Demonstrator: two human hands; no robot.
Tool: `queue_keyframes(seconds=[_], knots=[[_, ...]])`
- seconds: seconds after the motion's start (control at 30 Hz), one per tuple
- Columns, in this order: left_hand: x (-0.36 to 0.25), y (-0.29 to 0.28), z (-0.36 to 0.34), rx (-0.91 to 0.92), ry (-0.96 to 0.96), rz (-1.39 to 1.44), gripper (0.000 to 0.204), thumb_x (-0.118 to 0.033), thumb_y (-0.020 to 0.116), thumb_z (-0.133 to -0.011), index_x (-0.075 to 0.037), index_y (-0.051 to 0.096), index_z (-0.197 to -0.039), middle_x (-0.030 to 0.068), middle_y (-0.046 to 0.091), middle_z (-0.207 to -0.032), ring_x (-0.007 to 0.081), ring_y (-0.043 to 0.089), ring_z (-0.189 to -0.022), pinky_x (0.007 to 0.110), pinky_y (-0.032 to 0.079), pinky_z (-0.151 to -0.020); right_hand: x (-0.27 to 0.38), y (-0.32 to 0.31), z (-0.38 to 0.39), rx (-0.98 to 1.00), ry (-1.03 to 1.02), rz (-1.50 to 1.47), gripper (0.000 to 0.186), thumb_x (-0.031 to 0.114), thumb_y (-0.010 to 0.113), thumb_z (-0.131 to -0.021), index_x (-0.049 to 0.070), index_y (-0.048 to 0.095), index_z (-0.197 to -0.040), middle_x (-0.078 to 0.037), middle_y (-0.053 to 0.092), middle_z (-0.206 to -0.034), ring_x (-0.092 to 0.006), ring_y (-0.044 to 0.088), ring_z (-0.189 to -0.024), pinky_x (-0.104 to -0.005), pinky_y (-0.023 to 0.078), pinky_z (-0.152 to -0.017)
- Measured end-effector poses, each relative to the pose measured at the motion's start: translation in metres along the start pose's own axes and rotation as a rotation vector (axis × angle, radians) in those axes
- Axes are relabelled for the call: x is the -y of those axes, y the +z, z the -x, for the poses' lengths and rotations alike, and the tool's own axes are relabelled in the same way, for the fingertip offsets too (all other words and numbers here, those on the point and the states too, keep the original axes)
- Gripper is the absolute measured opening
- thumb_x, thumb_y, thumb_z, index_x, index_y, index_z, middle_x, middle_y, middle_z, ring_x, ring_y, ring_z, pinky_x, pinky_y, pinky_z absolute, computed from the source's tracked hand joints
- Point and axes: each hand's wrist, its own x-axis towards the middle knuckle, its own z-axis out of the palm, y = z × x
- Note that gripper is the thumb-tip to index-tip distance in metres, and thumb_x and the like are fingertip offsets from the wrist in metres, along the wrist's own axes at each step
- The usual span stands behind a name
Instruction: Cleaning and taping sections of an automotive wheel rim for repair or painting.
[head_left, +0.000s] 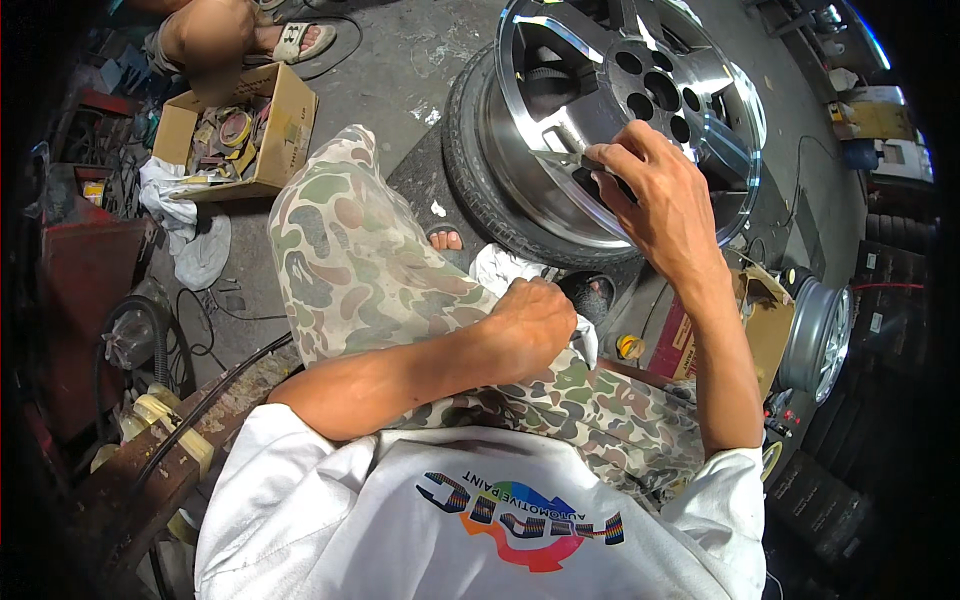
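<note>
A shiny alloy wheel rim (590,110) with dark grey and polished spokes lies tilted in front of me, resting on a black tire (475,180). Over its near spoke, my right hand (655,190) is closed in a pinch, its fingertips at the spoke's edge. A thin, pointed silvery shape shows by those fingertips; whether it is a held tool or part of the rim I cannot make out. My left hand (532,328) is a fist above my camouflage trousers. White cloth (587,342) pokes out beside this fist, and more white cloth shows behind it.
An open cardboard box (285,145) of discs and tape rolls stands at far left, near another person's sandalled foot (303,40). White rags (195,230) lie beside it. At right are a second box (755,325), a silver wheel (822,340) and a small yellow roll (630,347).
</note>
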Motion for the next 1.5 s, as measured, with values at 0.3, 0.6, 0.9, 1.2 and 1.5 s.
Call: queue_keyframes(seconds=[0.3, 0.6, 0.9, 1.2, 1.5], knots=[[0.000, 0.003, -0.010, 0.064, -0.025, -0.078, 0.023, -0.011, 0.066, -0.083, 0.001, 0.064, -0.103, 0.0158, 0.063, -0.098, 0.0313, 0.063, -0.093, 0.041, 0.050, -0.082, -0.006, -0.002, -0.001, -0.004, 0.019, -0.001, 0.020, 0.013, 0.074, -0.085, 0.007, 0.069, -0.104, -0.011, 0.062, -0.101, -0.0328, 0.066, -0.090, -0.0437, 0.052, -0.078], [0.006, 0.008, -0.015, 0.061, -0.061, 0.030, 0.013, -0.009, 0.062, -0.085, 0.003, 0.067, -0.089, 0.0219, 0.068, -0.091, 0.0368, 0.068, -0.088, 0.046, 0.055, -0.078, -0.009, -0.004, -0.008, 0.049, 0.048, -0.032, 0.016, 0.018, 0.071, -0.088, 0.005, 0.066, -0.096, -0.012, 0.065, -0.086, -0.0358, 0.067, -0.080, -0.0463, 0.052, -0.067], [0.010, 0.013, -0.011, -0.068, -0.010, 0.037, 0.012, -0.008, 0.063, -0.083, 0.003, 0.067, -0.087, 0.0215, 0.068, -0.088, 0.0366, 0.068, -0.086, 0.045, 0.055, -0.075, -0.012, 0.002, -0.016, 0.021, 0.079, -0.077, 0.016, 0.019, 0.071, -0.088, 0.004, 0.068, -0.091, -0.013, 0.066, -0.080, -0.0367, 0.068, -0.077, -0.0477, 0.052, -0.066], [0.010, 0.015, -0.016, -0.025, -0.028, 0.032, 0.011, -0.006, 0.062, -0.083, 0.003, 0.067, -0.088, 0.0222, 0.069, -0.089, 0.0370, 0.069, -0.086, 0.045, 0.056, -0.075, -0.020, 0.004, -0.017, 0.048, 0.163, -0.181, 0.021, 0.023, 0.068, -0.090, 0.003, 0.072, -0.096, -0.015, 0.070, -0.083, -0.0385, 0.069, -0.080, -0.0491, 0.054, -0.072], [0.008, 0.005, -0.020, 0.077, -0.063, 0.041, 0.014, -0.008, 0.064, -0.085, 0.004, 0.068, -0.091, 0.0232, 0.069, -0.093, 0.0390, 0.069, -0.090, 0.047, 0.056, -0.080, -0.028, -0.001, -0.017, 0.096, 0.250, -0.283, 0.023, 0.023, 0.067, -0.090, 0.002, 0.074, -0.096, -0.018, 0.073, -0.084, -0.0382, 0.071, -0.080, -0.0470, 0.055, -0.076]])
